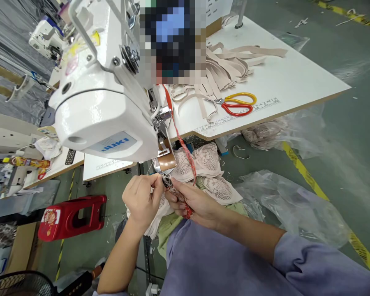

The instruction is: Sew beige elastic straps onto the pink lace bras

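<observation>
My left hand (143,197) is closed in a pinch just below the sewing machine's arm end, at the tangled white thread (169,179). This thread winds about the dark tip of a slim tool with a red end (188,212), which looks like thread snips. My right hand (200,201) wraps around that tool and hides most of it. A red cord (185,149) runs from the machine down behind my right hand. The white JUKI sewing machine (105,119) has a brown rounded bed (167,161) directly above my fingers. Beige lace bra pieces (209,158) lie over my lap.
On the white table (308,70) rest beige straps (225,70) and scissors (239,103) with yellow and red handles. A red stool (72,216) lies at left, near a fan (18,283). Plastic bags (283,205) cover the floor at right.
</observation>
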The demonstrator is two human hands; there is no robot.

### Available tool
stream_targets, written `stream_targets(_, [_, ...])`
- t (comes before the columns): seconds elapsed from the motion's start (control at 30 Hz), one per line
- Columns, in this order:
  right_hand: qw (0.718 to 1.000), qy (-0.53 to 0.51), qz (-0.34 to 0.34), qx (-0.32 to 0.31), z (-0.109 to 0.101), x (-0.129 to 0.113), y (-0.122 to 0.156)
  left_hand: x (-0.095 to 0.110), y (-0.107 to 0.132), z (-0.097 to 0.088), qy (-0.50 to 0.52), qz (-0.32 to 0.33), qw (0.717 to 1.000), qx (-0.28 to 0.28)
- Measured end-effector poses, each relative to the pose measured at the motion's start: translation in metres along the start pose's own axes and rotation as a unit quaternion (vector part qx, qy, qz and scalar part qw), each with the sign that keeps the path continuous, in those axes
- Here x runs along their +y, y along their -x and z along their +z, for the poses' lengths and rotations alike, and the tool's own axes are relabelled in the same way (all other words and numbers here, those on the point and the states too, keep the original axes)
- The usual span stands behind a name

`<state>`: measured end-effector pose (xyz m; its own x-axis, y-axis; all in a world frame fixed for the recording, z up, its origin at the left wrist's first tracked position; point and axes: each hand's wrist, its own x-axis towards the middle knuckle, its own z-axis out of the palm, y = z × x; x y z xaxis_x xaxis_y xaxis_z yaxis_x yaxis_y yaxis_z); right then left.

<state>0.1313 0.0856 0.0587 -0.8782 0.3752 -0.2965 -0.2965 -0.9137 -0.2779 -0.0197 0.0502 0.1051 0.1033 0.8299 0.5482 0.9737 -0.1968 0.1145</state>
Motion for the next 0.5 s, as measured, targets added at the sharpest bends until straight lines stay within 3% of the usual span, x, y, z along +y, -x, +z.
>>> stream_targets(0.13, [0.999,0.026,-0.042,-0.006,0.001,0.004,-0.005,0.003,0.002,-0.002,0.015,0.022,1.0,-0.01])
stream_targets(0.3, [0.992,0.074,-0.101,0.013,-0.004,-0.001,-0.011,0.001,0.003,0.004,0.027,-0.02,0.999,-0.003])
stream_targets(0.4, [0.99,0.053,-0.126,0.04,-0.016,-0.01,-0.008,-0.005,0.001,0.018,0.017,-0.069,0.997,0.036])
stream_targets(0.5, [0.986,0.06,-0.146,0.061,-0.032,-0.021,-0.001,-0.011,-0.002,0.034,0.052,-0.162,0.983,0.068])
